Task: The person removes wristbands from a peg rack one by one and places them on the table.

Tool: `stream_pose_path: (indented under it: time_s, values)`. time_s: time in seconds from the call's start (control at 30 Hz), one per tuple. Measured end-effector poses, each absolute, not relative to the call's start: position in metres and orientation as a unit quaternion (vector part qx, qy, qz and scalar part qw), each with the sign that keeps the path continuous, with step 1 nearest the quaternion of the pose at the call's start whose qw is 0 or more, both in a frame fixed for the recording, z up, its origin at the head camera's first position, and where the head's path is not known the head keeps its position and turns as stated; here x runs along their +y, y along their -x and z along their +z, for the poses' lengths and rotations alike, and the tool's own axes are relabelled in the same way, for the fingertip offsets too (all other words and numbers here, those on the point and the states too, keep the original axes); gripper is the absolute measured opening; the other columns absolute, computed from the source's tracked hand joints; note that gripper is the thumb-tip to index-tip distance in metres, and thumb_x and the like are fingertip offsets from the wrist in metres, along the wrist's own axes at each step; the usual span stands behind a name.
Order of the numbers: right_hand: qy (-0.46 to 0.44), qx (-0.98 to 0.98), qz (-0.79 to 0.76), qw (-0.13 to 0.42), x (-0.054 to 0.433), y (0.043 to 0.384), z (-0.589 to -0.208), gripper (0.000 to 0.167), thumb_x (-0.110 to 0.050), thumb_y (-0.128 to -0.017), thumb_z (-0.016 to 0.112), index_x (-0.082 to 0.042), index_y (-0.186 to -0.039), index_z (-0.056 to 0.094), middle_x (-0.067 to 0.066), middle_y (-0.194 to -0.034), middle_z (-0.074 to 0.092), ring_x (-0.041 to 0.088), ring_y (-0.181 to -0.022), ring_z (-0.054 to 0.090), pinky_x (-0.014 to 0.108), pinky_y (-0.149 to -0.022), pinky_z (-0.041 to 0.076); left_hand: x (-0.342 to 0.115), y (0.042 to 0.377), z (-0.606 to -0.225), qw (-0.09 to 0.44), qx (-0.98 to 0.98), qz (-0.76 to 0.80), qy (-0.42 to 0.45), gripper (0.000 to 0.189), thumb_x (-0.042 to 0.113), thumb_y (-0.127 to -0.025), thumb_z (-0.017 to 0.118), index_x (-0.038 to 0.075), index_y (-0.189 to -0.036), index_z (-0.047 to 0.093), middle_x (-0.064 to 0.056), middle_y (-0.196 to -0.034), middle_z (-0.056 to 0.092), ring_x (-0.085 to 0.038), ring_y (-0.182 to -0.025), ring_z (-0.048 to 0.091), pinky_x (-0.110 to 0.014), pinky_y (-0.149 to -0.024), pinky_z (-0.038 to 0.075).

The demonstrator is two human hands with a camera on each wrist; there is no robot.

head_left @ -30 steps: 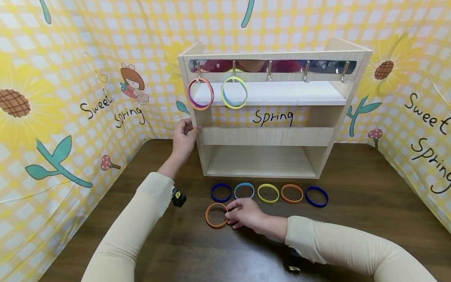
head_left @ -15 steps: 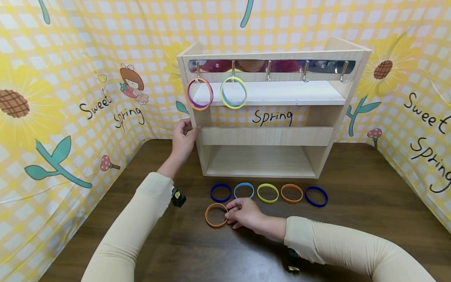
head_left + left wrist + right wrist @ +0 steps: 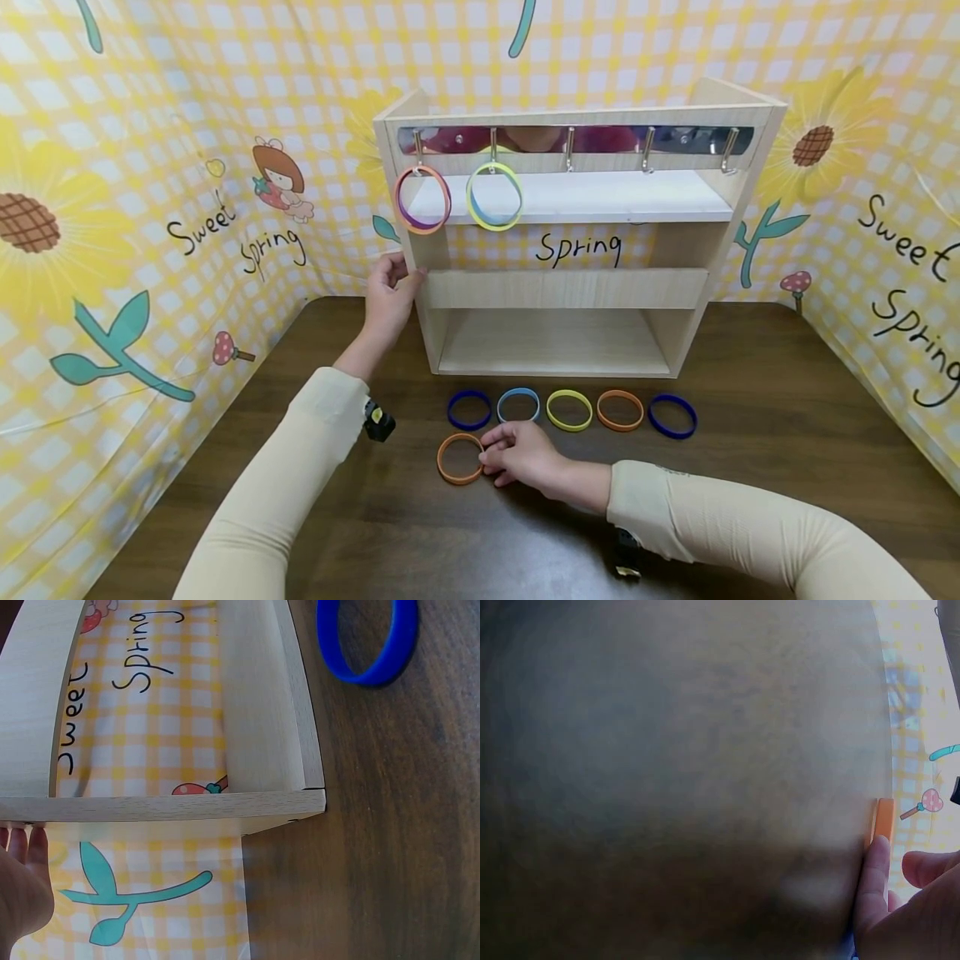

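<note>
My left hand (image 3: 390, 293) holds the left side panel of a light wooden rack (image 3: 558, 290), its thumb at the front edge. In the left wrist view, its fingers (image 3: 36, 844) touch the panel's outer face. On the table my right hand (image 3: 523, 452) pinches the right edge of an orange wristband (image 3: 441, 467), which lies flat. The right wrist view shows a finger against this orange band (image 3: 885, 817); its grip is partly hidden. Behind it lie a dark blue wristband (image 3: 452, 421), a light blue one (image 3: 519, 392), a yellow one (image 3: 570, 428), another orange one (image 3: 620, 428) and another dark blue one (image 3: 673, 435).
A metal strip with several hooks (image 3: 570, 150) crosses the rack's top. An orange and a purple band (image 3: 448, 204) hang on the leftmost hook, a yellow and a light blue band (image 3: 471, 204) on the second. Checked cloth (image 3: 225, 100) surrounds the brown table (image 3: 375, 533).
Both hands and the orange wristband stay where they were. Only the view shifts very slightly.
</note>
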State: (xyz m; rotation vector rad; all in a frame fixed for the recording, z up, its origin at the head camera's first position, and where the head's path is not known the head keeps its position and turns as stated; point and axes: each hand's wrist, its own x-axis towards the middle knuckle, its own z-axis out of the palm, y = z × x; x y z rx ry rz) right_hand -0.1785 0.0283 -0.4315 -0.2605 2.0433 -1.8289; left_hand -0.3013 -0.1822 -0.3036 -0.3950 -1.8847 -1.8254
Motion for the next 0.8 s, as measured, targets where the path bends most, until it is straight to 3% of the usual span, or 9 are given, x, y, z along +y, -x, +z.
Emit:
stream_pose_path:
  time_s: [0.37,0.6,0.8]
  values:
    - [0.114,0.722,-0.659,0.175,0.033,0.187,-0.413,0.027,0.0,-0.088,0.068,0.012,-0.111,0.06,0.014,-0.09,0.065,0.025,-0.082,0.067,0.036,-0.065,0.057,-0.183,0.3,-0.303,0.24,-0.69,-0.666,0.15,0.029,-0.003,-0.089,0.06,-0.014,-0.115,0.054,-0.01,-0.097,0.062,-0.013,-0.092,0.059,-0.024,-0.077,0.049]
    - [0.129,0.711,-0.678,0.135,0.035,0.197,-0.391,0.026,-0.003,-0.089,0.067,0.009,-0.112,0.061,0.016,-0.095,0.065,0.031,-0.088,0.067,0.038,-0.07,0.057,-0.182,0.299,-0.301,0.237,-0.696,-0.662,0.148,0.032,-0.003,-0.09,0.06,-0.016,-0.118,0.052,-0.001,-0.096,0.058,-0.013,-0.093,0.058,-0.024,-0.078,0.048]
    - [0.12,0.692,-0.704,0.108,0.036,0.207,-0.368,0.022,-0.001,-0.091,0.065,0.006,-0.112,0.062,0.015,-0.098,0.064,0.03,-0.093,0.066,0.037,-0.073,0.057,-0.183,0.3,-0.302,0.237,-0.694,-0.663,0.148,0.035,-0.002,-0.089,0.06,-0.019,-0.119,0.051,-0.02,-0.104,0.06,-0.012,-0.093,0.058,-0.023,-0.077,0.048]
